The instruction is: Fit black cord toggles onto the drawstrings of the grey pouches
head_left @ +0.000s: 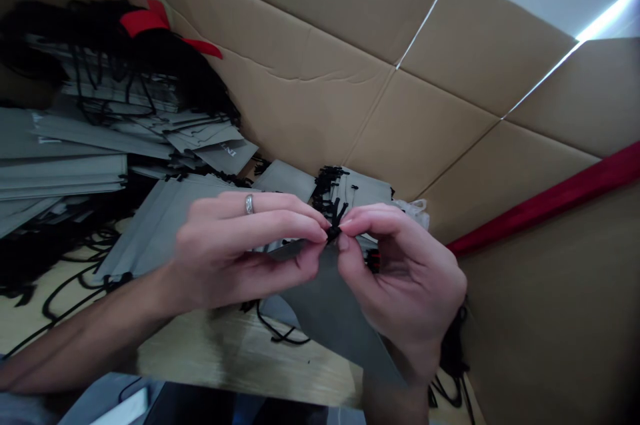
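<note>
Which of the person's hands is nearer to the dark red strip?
Right. In view, the right hand lies just left of the lower end of the dark red strip; the left hand is farther away, across the black cord both pinch.

The only camera sits on the person's head and looks forward and down, close over both hands.

Wkshop, prob.: cardboard walls (300, 95), stacked grey pcs (153, 228), blk cords (53, 323).
</note>
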A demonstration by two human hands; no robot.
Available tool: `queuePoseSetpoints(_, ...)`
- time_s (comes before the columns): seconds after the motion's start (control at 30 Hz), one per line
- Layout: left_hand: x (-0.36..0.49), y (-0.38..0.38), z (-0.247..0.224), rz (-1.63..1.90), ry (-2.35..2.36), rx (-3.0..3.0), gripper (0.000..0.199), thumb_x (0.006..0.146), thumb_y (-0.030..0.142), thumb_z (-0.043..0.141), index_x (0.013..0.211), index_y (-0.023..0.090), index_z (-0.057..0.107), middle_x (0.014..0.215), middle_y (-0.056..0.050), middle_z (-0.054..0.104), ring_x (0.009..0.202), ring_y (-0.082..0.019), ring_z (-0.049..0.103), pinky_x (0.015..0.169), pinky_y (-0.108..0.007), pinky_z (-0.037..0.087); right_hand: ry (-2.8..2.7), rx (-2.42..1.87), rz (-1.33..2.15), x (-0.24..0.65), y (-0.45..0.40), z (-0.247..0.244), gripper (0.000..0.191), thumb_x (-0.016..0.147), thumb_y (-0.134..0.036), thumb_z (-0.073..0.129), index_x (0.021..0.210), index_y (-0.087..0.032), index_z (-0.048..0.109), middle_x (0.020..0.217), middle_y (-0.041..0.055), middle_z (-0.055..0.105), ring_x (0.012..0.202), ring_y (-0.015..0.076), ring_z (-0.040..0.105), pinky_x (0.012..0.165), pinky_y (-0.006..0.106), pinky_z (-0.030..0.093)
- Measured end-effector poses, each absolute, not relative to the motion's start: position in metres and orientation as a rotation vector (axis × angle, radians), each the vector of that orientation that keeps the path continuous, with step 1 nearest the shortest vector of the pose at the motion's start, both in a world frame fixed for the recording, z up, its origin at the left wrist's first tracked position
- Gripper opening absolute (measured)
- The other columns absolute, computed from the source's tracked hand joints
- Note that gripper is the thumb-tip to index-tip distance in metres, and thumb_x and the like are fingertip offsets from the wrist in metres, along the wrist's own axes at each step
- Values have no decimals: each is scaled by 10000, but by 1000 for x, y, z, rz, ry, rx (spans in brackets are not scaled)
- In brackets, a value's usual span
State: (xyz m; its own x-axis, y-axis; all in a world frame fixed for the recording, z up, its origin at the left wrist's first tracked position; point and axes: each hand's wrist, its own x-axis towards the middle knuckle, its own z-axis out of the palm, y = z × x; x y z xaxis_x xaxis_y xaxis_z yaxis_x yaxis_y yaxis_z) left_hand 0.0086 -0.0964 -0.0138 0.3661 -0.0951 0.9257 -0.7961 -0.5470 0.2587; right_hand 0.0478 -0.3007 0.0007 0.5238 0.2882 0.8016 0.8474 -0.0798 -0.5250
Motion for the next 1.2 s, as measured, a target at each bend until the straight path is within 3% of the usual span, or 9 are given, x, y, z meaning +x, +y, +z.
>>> queuePoseSetpoints(0.2,14,-96,-14,1042,-735,1723,195,891,95,871,964,261,800,960,46,889,817,-126,851,742,-223,700,-966,-1612,-587,47,-301,3,249,964,-28,747,1025,-264,799,992,11,825,917,208,791,824,378,668)
queuePoseSetpoints(0.43,7,-94,-18,1388,-857,2035,203,980,79,880,1155,161,818,1150,-81,890,969,-170,866,946,-244,720,-1007,-1646,-645,49,-302,1,273,965,6,740,1060,-245,788,1026,9,816,952,190,785,863,355,659)
queuePoseSetpoints(0.7,13,-88,-22,1426,-1038,2066,98,1045,114,817,1137,117,781,1071,-107,868,935,-200,857,970,-312,732,-1209,-1865,-707,50,-311,10,201,1015,7,685,1028,-183,751,983,22,800,910,131,762,873,252,635)
queuePoseSetpoints(0.8,17,-86,-21,1358,-1066,2072,84,1061,119,791,1142,133,773,1043,-92,861,912,-188,851,957,-292,718,-1225,-1885,-666,52,-312,10,186,1015,-7,671,1016,-179,741,972,19,791,899,122,749,862,234,623)
queuePoseSetpoints(1.1,19,-89,-8,1070,-922,1825,162,925,17,823,953,168,771,935,-6,847,798,-95,817,763,-147,644,-1094,-1724,-559,51,-309,5,264,934,25,731,1010,-227,750,987,-31,788,918,123,758,845,258,622)
queuePoseSetpoints(1.2,22,-89,-9,1059,-917,1818,165,922,16,817,966,167,769,955,-2,850,824,-90,819,778,-141,643,-1055,-1706,-549,51,-310,3,277,939,23,739,1022,-240,756,991,-37,789,941,134,762,850,274,623)
